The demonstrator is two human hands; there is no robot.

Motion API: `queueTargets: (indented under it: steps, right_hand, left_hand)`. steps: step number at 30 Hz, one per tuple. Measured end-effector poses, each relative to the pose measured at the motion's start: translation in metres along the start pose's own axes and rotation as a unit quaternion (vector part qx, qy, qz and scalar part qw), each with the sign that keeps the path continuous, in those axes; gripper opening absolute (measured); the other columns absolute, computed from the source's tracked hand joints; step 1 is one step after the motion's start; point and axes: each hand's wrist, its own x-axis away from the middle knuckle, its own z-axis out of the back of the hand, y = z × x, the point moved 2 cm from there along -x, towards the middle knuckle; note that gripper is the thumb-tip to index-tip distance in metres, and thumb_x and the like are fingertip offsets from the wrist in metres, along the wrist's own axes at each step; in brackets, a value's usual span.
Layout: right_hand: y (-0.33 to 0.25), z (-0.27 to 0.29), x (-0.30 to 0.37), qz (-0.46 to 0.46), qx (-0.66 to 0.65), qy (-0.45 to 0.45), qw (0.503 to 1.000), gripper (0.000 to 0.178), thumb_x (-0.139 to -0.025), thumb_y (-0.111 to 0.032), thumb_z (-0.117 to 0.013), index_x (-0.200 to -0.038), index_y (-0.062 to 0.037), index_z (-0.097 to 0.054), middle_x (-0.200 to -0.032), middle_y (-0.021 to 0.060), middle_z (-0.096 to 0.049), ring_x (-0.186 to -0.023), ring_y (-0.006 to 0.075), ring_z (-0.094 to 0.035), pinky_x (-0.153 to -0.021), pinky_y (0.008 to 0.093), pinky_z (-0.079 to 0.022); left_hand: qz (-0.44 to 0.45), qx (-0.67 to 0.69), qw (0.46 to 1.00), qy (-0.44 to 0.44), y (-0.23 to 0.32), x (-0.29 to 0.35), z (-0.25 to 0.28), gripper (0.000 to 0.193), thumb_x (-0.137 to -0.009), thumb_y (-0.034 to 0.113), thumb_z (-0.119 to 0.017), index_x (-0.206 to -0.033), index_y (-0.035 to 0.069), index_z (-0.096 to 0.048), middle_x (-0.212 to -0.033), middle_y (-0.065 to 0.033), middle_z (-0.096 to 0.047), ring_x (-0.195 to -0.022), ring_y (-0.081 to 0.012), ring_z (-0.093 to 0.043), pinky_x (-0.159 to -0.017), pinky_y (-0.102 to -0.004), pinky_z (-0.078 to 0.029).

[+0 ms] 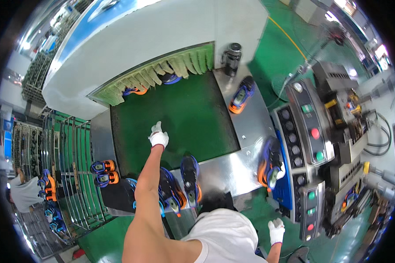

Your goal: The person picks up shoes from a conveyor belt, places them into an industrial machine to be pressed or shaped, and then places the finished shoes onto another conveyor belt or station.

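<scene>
My left hand (158,136), in a white glove, is stretched out over the green conveyor belt (180,111). Its fingers are partly spread, and nothing shows in them. Low on the right is my right hand (276,231), also gloved, held away from the shoes with its fingers loosely apart. Along the near metal ledge stand a dark blue and orange sneaker (190,179) and another sneaker (171,189), partly behind my left forearm. A blurred sneaker (267,164) rests at the ledge's right corner, with a white patch beside it that I cannot make out.
Two shoes, one an orange-blue shoe (136,90), sit under the fringed curtain (162,72). A sneaker (241,96) and black flask (232,59) occupy the right ledge. A shoe pair (104,173) stands left, near a metal rack (77,171). Button panels (309,120) stand right.
</scene>
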Motion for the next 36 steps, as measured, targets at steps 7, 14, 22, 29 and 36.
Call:
queueTargets:
  steps: [7, 14, 22, 29, 36]
  right_hand:
    - [0.041, 0.052, -0.011, -0.031, 0.269, -0.073, 0.96, 0.032, -0.087, -0.026, -0.077, -0.107, -0.0019, -0.07, -0.094, 0.0055, -0.071, -0.081, 0.0193, -0.062, -0.072, 0.0378, -0.053]
    - [-0.058, 0.05, 0.018, -0.059, 0.327, -0.165, 0.929, 0.017, -0.09, -0.028, -0.072, -0.088, -0.0115, -0.068, -0.079, 0.0127, -0.066, -0.081, 0.0306, -0.066, -0.073, 0.0427, -0.051]
    - [-0.151, 0.001, -0.018, -0.125, 0.337, -0.055, 0.932, 0.055, -0.087, -0.036, -0.078, -0.125, 0.003, -0.067, -0.12, 0.0208, -0.071, -0.111, 0.0299, -0.066, -0.097, 0.0401, -0.051]
    - [-0.246, -0.076, -0.044, 0.168, 0.299, -0.119, 0.932, 0.05, -0.092, -0.007, -0.071, -0.138, 0.0012, -0.054, -0.132, 0.0148, -0.064, -0.121, 0.0251, -0.064, -0.104, 0.0365, -0.05]
    - [-0.358, -0.119, 0.031, 0.227, -0.133, -0.293, 0.919, 0.06, -0.093, 0.0, -0.068, -0.147, 0.008, -0.042, -0.146, 0.0217, -0.055, -0.137, 0.029, -0.054, -0.115, 0.0387, -0.044]
  left_hand:
    - [-0.005, 0.003, 0.974, 0.227, -0.056, -0.221, 0.046, 0.07, -0.092, 0.017, -0.064, -0.155, 0.019, -0.035, -0.152, -0.0273, -0.04, -0.119, -0.0481, -0.059, -0.097, -0.0561, -0.05]
    - [-0.051, -0.255, 0.952, 0.162, -0.124, -0.411, 0.054, 0.036, -0.088, 0.039, -0.059, -0.098, 0.009, -0.077, -0.099, -0.0184, -0.075, -0.098, -0.0355, -0.071, -0.09, -0.0552, -0.052]
    - [-0.086, -0.055, 0.978, 0.184, -0.105, -0.318, 0.041, 0.038, -0.101, 0.042, -0.053, -0.107, 0.007, -0.069, -0.108, -0.02, -0.071, -0.104, -0.0403, -0.066, -0.093, -0.0525, -0.05]
    - [-0.125, 0.207, 0.964, 0.113, -0.067, -0.112, 0.061, 0.029, -0.101, 0.032, -0.059, -0.102, 0.005, -0.071, -0.104, -0.0173, -0.071, -0.096, -0.0377, -0.07, -0.085, -0.0455, -0.054]
    - [-0.185, 0.388, 0.897, -0.103, 0.106, 0.052, 0.088, 0.03, -0.104, 0.02, -0.044, -0.095, 0.006, -0.068, -0.089, -0.01, -0.068, -0.077, -0.0194, -0.064, -0.073, -0.0344, -0.051]
